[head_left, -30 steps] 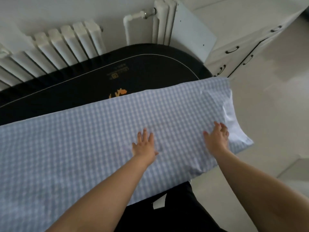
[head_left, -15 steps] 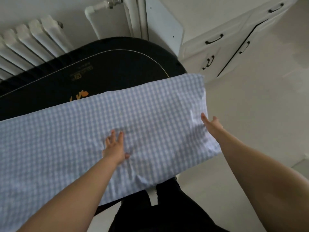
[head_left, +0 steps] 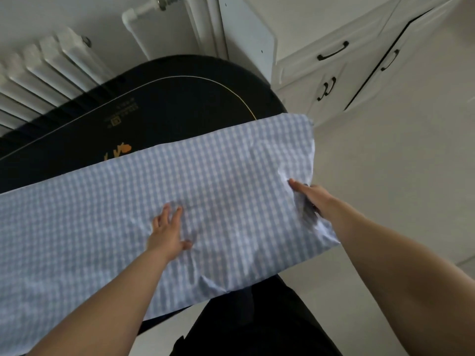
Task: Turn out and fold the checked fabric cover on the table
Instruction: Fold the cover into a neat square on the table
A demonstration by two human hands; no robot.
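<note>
The blue-and-white checked fabric cover [head_left: 226,176] lies spread across the black table [head_left: 180,104], its right end hanging past the table's rounded end. My left hand [head_left: 168,232] rests flat on the cloth near its middle, fingers apart, with small wrinkles around it. My right hand [head_left: 312,196] is at the cover's right edge: the thumb lies on top and the fingers are tucked under or into the fabric, so they are hidden. The cloth bunches where that hand meets it.
A white radiator [head_left: 43,70] and pipe stand behind the table against the wall. White cabinets with black handles [head_left: 334,73] are at the right rear. Pale floor [head_left: 398,163] lies to the right of the table. My dark trousers [head_left: 257,325] are below the cloth.
My right hand moved from flat on top of the cover to its right edge and slipped fingers under the fabric. The folded-back white end is gone from view. My left hand stayed pressed down.
</note>
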